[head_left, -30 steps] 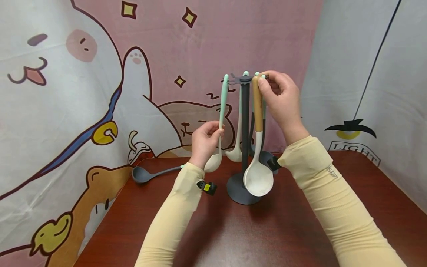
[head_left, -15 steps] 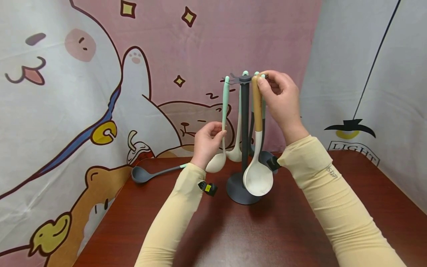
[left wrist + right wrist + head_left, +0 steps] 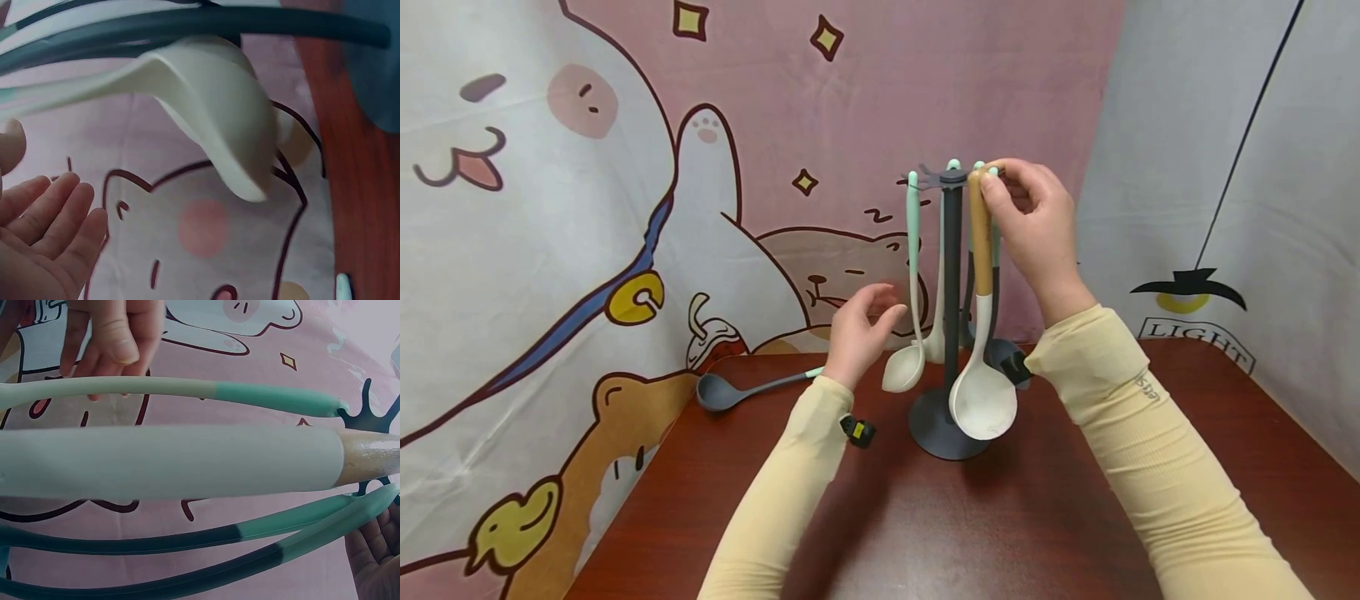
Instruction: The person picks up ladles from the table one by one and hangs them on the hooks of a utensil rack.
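Note:
My right hand (image 3: 1037, 221) pinches the top of a white ladle with a wooden handle (image 3: 981, 242) at the rim of a dark grey rotating-style utensil stand (image 3: 952, 275). From the stand's left arm hangs a white spouted ladle with a mint handle (image 3: 913, 225); its bowl (image 3: 219, 112) looks blurred in the left wrist view. Just left of that ladle is my left hand (image 3: 861, 329), fingers loosely bent and apart from it, holding nothing. In the right wrist view the wooden-handled ladle's white shaft (image 3: 175, 459) crosses the middle.
Another white utensil (image 3: 934, 343) and dark grey ones with mint handles (image 3: 262, 556) hang behind the post. A grey ladle (image 3: 718, 393) lies on the reddish-brown table (image 3: 880, 533) at the left. A printed cloth (image 3: 1000, 75) hangs behind.
My left hand has let go of the mint-handled white ladle and drawn slightly left. That ladle now hangs freely, shifted a little right. My right hand keeps its pinch on the wooden handle.

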The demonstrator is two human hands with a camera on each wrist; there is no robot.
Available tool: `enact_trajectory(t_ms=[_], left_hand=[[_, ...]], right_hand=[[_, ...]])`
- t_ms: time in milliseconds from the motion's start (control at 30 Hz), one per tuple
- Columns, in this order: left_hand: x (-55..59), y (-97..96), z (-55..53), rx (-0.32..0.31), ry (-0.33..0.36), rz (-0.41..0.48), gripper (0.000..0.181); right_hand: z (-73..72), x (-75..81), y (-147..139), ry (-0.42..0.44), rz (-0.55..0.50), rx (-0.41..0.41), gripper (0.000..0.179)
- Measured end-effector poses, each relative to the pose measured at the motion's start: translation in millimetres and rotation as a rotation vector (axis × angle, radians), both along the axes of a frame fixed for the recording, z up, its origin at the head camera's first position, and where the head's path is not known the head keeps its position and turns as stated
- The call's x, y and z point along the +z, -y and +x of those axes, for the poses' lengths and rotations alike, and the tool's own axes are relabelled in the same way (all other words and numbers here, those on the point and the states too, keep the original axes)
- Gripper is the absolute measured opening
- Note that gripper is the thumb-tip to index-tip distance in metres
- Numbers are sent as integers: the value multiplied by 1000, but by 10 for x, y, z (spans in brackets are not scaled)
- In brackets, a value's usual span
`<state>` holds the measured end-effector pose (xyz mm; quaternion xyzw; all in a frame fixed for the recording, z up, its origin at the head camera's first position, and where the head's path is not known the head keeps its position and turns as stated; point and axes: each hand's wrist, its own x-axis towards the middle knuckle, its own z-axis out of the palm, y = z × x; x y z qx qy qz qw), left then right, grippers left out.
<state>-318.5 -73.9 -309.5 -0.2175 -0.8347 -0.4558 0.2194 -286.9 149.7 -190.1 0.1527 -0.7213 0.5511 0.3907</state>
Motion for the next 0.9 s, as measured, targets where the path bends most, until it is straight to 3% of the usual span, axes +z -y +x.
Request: enact_trajectory(t_ms=[333,567,900], left_hand=[[-231,160,-84,51,25,-126,60],[-396,263,-150,93,31,-185,67],[-544,375,-195,123,9,-285,72]], right_hand=[[0,-6,1,-12,-10,5,33],[1,-9,1,-14,-17,11,32],[-8,-10,0,-14,-22,14,31]])
